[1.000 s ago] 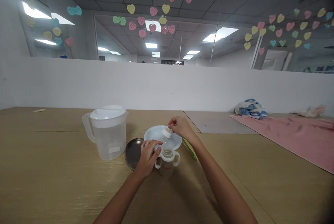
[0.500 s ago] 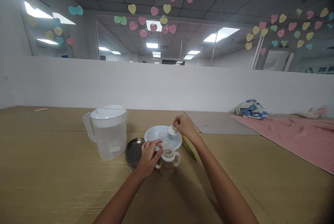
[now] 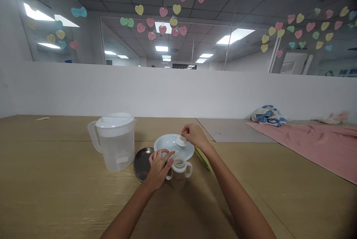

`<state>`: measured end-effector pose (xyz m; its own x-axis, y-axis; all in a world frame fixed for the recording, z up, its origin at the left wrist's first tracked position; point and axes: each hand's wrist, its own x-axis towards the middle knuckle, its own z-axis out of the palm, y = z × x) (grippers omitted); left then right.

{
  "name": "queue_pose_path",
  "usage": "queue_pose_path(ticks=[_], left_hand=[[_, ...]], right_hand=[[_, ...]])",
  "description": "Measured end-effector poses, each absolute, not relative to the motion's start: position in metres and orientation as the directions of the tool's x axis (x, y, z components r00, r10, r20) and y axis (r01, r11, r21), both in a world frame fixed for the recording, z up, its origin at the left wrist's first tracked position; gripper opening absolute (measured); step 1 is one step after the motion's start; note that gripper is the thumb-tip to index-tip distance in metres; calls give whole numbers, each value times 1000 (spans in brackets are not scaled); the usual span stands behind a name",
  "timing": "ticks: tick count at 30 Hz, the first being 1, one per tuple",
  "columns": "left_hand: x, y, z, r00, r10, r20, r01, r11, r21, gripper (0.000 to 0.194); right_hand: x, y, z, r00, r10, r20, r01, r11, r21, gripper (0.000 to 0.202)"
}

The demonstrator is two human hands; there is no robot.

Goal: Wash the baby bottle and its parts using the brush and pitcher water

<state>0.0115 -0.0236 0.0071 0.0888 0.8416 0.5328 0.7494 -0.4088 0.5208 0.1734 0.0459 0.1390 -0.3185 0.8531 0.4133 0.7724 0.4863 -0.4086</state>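
My right hand [image 3: 194,135] has its fingers pinched nearly closed on the top of a small, round white plastic cap [image 3: 181,141], held above the right part of a pale blue-white round bowl [image 3: 159,143]. The grip looks narrow; were the cap wet or smooth, it could slip or tip into the bowl.

The clear bottle with a white collar and two white side handles [image 3: 178,178] stands upright and uncapped on the tan counter [image 3: 69,202], just in front of the bowl. My left hand [image 3: 158,166] is beside it, fingers partly spread toward the bowl and thumb at the collar; whether they grip the left handle is hidden. With so light a contact, a sideways push could tilt the bottle, and anything inside could leave by the open neck. I cannot tell how full it is.

A round, dark metal dish [image 3: 142,164] lies close to the left hand, where a wrist swing could knock it. The tall translucent plastic jug [image 3: 117,149] stands beyond its left side. A long green object [image 3: 202,159] lies under my right forearm, which could nudge it if lowered.
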Motion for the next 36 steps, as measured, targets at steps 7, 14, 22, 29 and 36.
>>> queue_pose_path(ticks=[7,14,22,29,36], left_hand=[[11,-26,11,2,764,645,743,-433,510,43],[9,-26,16,-78,615,784,763,-469,444,46],[8,-23,16,-220,557,801,747,-432,505,40],[6,-26,17,-209,501,840,788,-422,448,40],[7,-29,20,-138,428,893,851,-410,328,39]], right_hand=[[171,43,140,-342,855,391,741,501,-446,6],[153,18,140,-483,812,327,626,582,-519,20],[135,-2,128,-611,683,399,539,729,-422,26],[134,1,124,-660,633,406,570,773,-280,18],[138,5,126,-730,563,387,523,825,-213,15]])
